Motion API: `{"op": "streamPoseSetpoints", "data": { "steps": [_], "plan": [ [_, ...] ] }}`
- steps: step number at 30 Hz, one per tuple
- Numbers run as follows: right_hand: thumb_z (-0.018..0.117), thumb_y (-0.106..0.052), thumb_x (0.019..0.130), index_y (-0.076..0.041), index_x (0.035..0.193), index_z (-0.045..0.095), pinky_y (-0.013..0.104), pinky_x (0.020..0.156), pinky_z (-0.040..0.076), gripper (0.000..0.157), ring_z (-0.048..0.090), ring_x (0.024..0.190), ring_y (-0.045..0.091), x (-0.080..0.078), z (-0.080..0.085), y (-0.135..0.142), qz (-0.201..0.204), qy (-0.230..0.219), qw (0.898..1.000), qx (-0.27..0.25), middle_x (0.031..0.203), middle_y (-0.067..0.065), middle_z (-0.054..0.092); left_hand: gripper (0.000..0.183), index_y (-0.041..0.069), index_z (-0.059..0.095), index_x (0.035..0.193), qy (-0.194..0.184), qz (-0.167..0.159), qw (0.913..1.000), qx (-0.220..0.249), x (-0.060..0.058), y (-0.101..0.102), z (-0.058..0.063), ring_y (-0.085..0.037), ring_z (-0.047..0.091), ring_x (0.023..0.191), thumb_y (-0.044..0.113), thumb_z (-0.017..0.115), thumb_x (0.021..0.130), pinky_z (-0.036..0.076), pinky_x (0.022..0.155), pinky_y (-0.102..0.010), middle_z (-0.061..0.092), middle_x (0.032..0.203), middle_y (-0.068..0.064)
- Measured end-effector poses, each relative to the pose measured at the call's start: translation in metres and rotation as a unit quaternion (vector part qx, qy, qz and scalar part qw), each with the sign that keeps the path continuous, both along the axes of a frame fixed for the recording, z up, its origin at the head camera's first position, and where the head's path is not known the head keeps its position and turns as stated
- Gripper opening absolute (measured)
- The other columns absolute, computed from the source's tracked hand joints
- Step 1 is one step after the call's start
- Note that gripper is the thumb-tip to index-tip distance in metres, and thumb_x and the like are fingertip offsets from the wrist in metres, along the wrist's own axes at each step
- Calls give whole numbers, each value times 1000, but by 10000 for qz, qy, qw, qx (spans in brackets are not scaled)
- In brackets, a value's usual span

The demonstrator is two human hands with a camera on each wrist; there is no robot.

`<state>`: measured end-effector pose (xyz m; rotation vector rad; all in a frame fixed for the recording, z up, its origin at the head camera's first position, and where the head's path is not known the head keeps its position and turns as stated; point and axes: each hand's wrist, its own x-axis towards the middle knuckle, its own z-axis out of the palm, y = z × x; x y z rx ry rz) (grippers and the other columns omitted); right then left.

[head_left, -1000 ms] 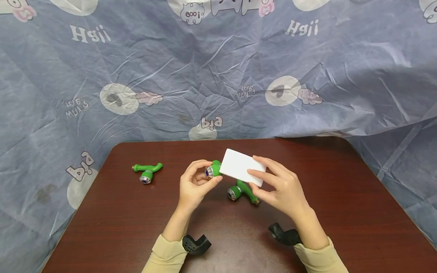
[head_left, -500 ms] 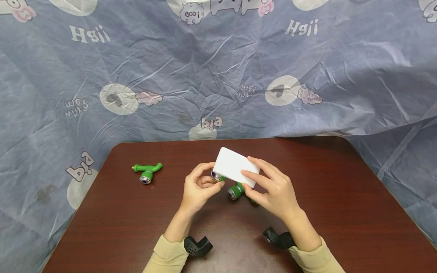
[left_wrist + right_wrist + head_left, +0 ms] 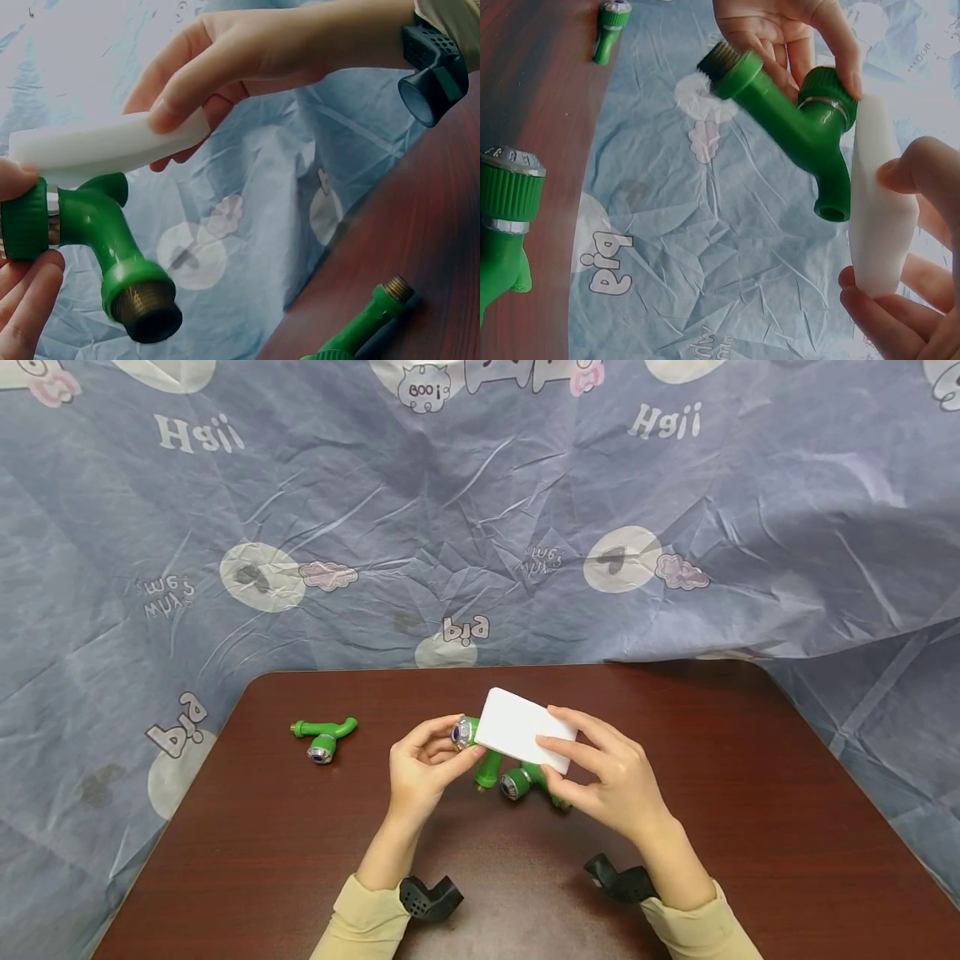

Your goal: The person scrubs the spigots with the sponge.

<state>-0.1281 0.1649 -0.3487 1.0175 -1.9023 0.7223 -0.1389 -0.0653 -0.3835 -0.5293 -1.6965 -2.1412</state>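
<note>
My left hand (image 3: 420, 768) grips a green plastic tap (image 3: 787, 131) by its ribbed knob, raised above the table. The tap's threaded brass inlet (image 3: 146, 307) points away from the knob, and its short curved spout (image 3: 832, 202) shows in the right wrist view. My right hand (image 3: 611, 772) pinches a white sponge (image 3: 525, 731) between thumb and fingers. Slightly bent, the sponge (image 3: 881, 202) lies against the side of the tap near knob and spout. From the head view it hides much of the tap's body.
A second green tap (image 3: 517, 782) lies on the dark red-brown table (image 3: 262, 868) just beneath the hands. Farther left lies another green tap (image 3: 322, 741). Behind the table hangs a wrinkled blue-grey printed cloth (image 3: 480, 510). Black camera mounts (image 3: 431, 899) sit on both wrists.
The sponge moved left across the tap, then slightly back right. The left hand went right, then back left, and the tap has turned so its inlet end shows below the sponge.
</note>
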Motion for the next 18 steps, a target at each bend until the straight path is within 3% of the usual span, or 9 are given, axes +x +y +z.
{"op": "streamPoseSetpoints", "data": {
  "steps": [9,18],
  "plan": [
    [60,-18,80,-10,93,75,36,65,52,21,64,90,27,-3,2,10,-67,231,9993,288,110,14,65,35,-16,62,101,-103,18,9995,302,0,-1,1,-11,66,70,-14,74,68,55,61,-23,68,83,-1],
    [60,-22,82,-15,94,75,37,68,54,21,62,96,25,-1,-3,9,77,-106,9965,828,113,9,64,32,-16,61,99,-355,312,9972,572,-2,-1,0,-11,65,67,-12,74,70,55,61,-21,67,81,-3]
  ]
}}
